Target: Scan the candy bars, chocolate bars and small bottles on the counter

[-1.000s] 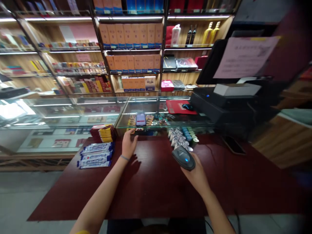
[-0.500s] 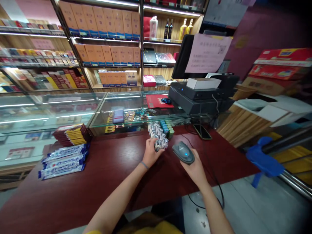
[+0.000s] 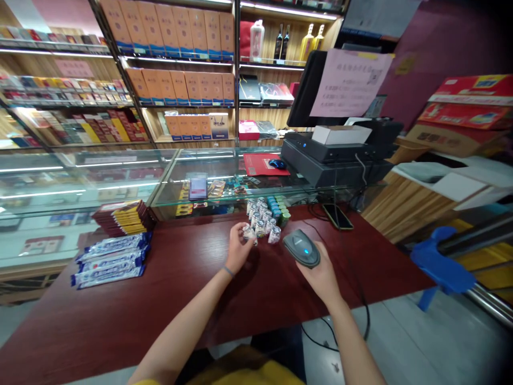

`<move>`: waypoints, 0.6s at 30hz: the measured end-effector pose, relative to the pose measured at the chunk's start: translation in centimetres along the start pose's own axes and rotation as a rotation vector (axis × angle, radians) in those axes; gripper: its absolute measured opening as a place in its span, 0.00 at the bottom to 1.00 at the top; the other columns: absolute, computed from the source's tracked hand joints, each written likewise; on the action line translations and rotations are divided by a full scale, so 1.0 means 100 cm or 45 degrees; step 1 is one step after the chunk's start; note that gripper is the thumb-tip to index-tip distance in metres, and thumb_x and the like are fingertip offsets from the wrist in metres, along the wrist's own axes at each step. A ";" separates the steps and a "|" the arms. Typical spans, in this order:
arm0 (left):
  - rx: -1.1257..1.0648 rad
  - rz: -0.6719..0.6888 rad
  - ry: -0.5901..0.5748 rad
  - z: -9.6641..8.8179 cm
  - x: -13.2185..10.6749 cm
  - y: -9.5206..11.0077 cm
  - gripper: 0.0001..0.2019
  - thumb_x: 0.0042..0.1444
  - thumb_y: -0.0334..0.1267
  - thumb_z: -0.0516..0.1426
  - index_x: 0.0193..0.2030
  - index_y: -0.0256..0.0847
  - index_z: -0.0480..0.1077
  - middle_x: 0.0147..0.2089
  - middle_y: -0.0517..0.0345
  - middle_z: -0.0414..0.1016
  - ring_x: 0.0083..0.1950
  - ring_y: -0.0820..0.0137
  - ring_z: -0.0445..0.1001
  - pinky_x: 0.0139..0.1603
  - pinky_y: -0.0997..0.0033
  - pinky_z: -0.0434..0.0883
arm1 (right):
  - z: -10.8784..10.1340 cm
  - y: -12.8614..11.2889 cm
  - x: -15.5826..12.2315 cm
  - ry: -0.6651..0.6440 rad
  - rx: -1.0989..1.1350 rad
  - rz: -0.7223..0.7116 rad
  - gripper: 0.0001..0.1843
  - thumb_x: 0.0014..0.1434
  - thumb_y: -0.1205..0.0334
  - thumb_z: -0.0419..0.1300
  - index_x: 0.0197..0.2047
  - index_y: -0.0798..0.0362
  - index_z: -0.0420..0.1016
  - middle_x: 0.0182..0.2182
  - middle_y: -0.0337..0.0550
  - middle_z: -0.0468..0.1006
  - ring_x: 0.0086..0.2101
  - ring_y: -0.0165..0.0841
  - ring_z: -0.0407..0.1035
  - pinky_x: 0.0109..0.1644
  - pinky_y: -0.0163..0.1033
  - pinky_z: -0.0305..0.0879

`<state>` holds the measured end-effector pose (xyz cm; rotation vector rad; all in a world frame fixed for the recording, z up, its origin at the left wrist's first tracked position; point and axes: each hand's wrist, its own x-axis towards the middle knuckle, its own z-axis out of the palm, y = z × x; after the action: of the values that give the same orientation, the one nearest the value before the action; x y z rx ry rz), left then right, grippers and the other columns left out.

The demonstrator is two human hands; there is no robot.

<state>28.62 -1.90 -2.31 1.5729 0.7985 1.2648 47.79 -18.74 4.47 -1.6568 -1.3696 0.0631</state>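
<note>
Two hands show on my feed above a dark red wooden counter (image 3: 120, 326). My left hand (image 3: 239, 248) pinches a small clear glass bottle (image 3: 249, 233) in a narrow fingertip grip, just beside a tight cluster of matching bottles (image 3: 262, 220). My right hand (image 3: 320, 272) wraps around a dark grey corded handheld scanner (image 3: 302, 248), its blue light lit, close to the cluster's right side.
</note>
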 end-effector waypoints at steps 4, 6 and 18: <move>-0.432 -0.344 -0.093 -0.069 0.005 0.007 0.29 0.60 0.46 0.60 0.66 0.50 0.57 0.59 0.48 0.70 0.54 0.63 0.75 0.48 0.62 0.77 | 0.020 -0.016 0.007 -0.072 0.066 -0.007 0.18 0.56 0.63 0.62 0.50 0.50 0.68 0.44 0.45 0.70 0.44 0.39 0.71 0.49 0.42 0.70; -0.512 -0.450 -0.151 -0.106 0.003 0.008 0.30 0.59 0.48 0.61 0.66 0.51 0.58 0.62 0.48 0.70 0.56 0.61 0.75 0.48 0.60 0.77 | 0.034 -0.025 0.009 -0.114 0.115 -0.004 0.18 0.56 0.61 0.62 0.50 0.50 0.68 0.44 0.46 0.71 0.44 0.39 0.72 0.48 0.42 0.71; -0.669 -0.578 0.049 -0.199 0.000 0.001 0.32 0.53 0.43 0.67 0.65 0.47 0.68 0.63 0.50 0.73 0.52 0.65 0.77 0.49 0.68 0.73 | 0.119 -0.088 0.000 -0.655 0.101 -0.198 0.21 0.54 0.64 0.61 0.52 0.49 0.65 0.51 0.47 0.70 0.42 0.40 0.76 0.43 0.41 0.72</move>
<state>9.39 3.27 -1.55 0.8873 0.7198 1.0566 34.57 -12.09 3.94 -1.5191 -1.8481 0.4741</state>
